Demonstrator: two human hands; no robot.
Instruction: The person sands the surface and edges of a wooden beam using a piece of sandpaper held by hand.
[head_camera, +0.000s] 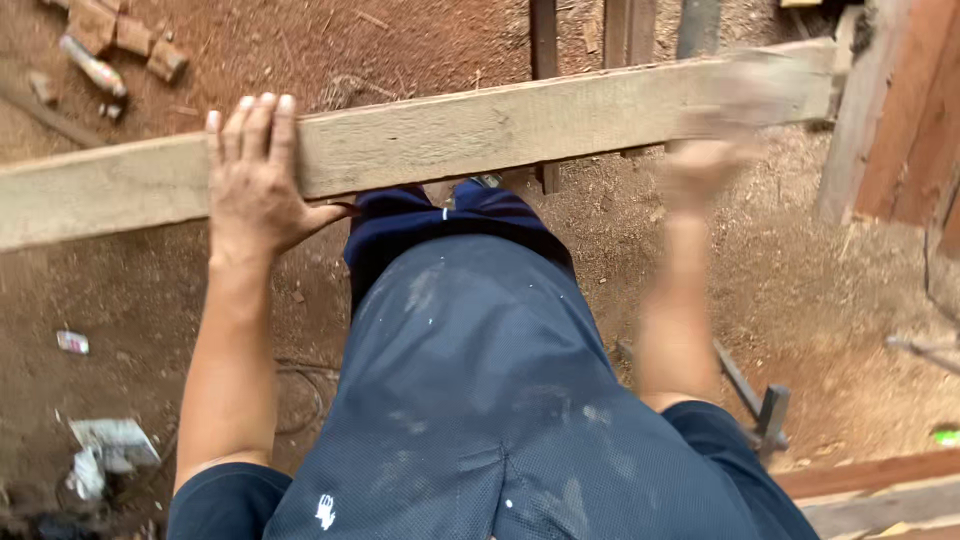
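A long pale wooden plank (480, 135) runs across the view from lower left to upper right. My left hand (255, 175) lies flat over its near face, fingers hooked over the top edge and thumb under it. My right hand (720, 125) is blurred by motion against the plank's right part; I cannot tell whether it grips the plank or only touches it. My dark blue shirt and trousers fill the lower middle of the view.
Reddish dirt ground lies below. Brick pieces (120, 40) lie at the top left, litter scraps (110, 445) at the lower left. Upright reddish boards (900, 110) stand at the right; a metal piece (770, 415) and boards (880, 490) lie at the lower right.
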